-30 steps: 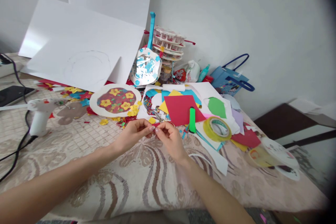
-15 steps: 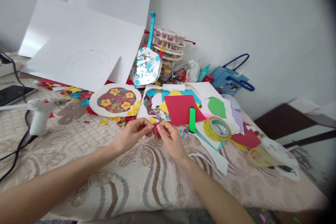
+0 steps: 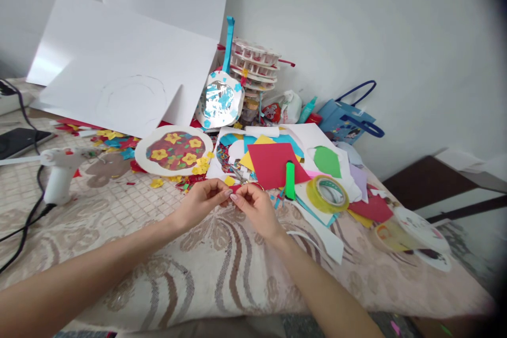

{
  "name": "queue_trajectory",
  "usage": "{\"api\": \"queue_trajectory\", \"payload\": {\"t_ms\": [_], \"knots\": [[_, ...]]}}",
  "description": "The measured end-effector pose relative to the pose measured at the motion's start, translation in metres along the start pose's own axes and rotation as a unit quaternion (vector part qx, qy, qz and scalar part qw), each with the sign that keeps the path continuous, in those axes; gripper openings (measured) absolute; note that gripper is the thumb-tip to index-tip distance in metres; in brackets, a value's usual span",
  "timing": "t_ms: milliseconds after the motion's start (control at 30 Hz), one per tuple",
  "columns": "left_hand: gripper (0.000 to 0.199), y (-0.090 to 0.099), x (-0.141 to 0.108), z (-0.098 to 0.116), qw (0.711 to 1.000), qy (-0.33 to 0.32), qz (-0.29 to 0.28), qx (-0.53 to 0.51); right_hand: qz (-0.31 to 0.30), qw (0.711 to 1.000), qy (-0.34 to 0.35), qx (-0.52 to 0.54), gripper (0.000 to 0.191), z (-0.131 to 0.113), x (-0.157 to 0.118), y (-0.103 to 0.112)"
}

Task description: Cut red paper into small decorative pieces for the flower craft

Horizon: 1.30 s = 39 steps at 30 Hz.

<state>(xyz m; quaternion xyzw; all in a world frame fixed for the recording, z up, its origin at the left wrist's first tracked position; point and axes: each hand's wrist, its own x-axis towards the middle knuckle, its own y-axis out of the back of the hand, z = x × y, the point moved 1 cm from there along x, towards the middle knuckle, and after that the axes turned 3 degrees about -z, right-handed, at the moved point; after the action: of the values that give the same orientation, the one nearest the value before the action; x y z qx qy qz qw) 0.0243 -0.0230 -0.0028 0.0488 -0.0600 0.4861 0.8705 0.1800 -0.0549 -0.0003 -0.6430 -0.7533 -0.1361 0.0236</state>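
1. Red paper piece point(image 3: 235, 188) is small and is held between my two hands, near the middle of the view, above the tablecloth point(image 3: 245, 269); my fingers hide most of it, so I cannot tell its exact form
2. My left hand point(image 3: 203, 202) pinches this piece from the left side, with thumb and forefinger pressed together on it, and the other fingers are curled
3. My right hand point(image 3: 256, 207) pinches it from the right side in a similar way; the tips of my two thumbs are very near to each other, but I cannot tell if they touch
4. Just beyond my right hand lies a red sheet point(image 3: 271, 161), with a bright green handle point(image 3: 290, 177) on its right part, and to the right of this is a roll of yellowish tape point(image 3: 315, 195)
5. Ahead of my left hand lies a white oval board point(image 3: 143, 162) with yellow flowers on it, and a small heap of loose yellow flowers point(image 3: 200, 167) is at its right edge
6. Well apart, on the left, is a white glue gun point(image 3: 57, 185) with a black cable point(image 3: 24, 237)
7. At the back I see a blue bag point(image 3: 343, 119) beside the wall
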Motion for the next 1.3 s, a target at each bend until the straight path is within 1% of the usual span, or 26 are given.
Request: {"api": "queue_trajectory", "payload": {"t_ms": [133,267,333,400,467,567,733,800,867,933,1033,1200,1300], "knots": [[0.023,0.000,0.000,0.001,1.000,0.005,0.006,0.019,-0.029,1.000,-0.007,0.010,0.020,0.001,0.000,0.002],[0.024,0.002,0.001,0.003,0.999,0.021,0.017,0.025,-0.047,0.996,-0.045,0.063,0.026,0.007,0.003,0.003],[0.024,0.002,0.001,0.003,0.999,0.031,0.024,0.029,-0.043,0.993,-0.065,0.084,0.031,0.011,0.004,0.004],[0.024,0.002,0.001,0.003,0.999,0.037,0.023,0.032,-0.029,0.994,-0.071,0.078,0.034,0.013,0.004,0.005],[0.024,0.002,0.001,0.003,0.999,0.040,0.015,0.027,-0.021,0.997,-0.062,0.051,0.032,0.013,0.005,0.005],[0.025,0.001,0.000,0.003,0.998,0.056,0.009,0.011,-0.027,0.999,-0.038,0.016,0.026,0.010,0.004,0.005],[0.040,-0.002,0.001,0.007,0.992,0.114,0.025,-0.053,-0.013,1.000,-0.020,0.012,0.023,0.009,0.003,0.005],[0.040,-0.003,0.001,0.008,0.992,0.114,0.008,-0.052,-0.011,0.999,-0.024,0.020,0.023,0.010,0.002,0.004],[0.033,-0.003,0.001,0.007,0.994,0.103,-0.003,-0.029,-0.014,0.999,-0.032,0.033,0.023,0.010,0.002,0.004],[0.029,-0.002,0.001,0.005,0.996,0.091,0.001,-0.012,-0.016,0.998,-0.037,0.047,0.022,0.010,0.002,0.003],[0.026,0.000,0.001,0.002,0.996,0.085,0.003,-0.022,-0.009,0.998,-0.033,0.058,0.022,0.010,0.003,0.002],[0.029,0.003,0.002,0.004,0.992,0.110,-0.015,-0.059,0.004,0.999,-0.025,0.046,0.023,0.011,0.004,0.003],[0.035,0.003,0.003,0.005,0.986,0.133,-0.008,-0.102,0.005,0.999,-0.019,0.039,0.023,0.011,0.004,0.005]]}}
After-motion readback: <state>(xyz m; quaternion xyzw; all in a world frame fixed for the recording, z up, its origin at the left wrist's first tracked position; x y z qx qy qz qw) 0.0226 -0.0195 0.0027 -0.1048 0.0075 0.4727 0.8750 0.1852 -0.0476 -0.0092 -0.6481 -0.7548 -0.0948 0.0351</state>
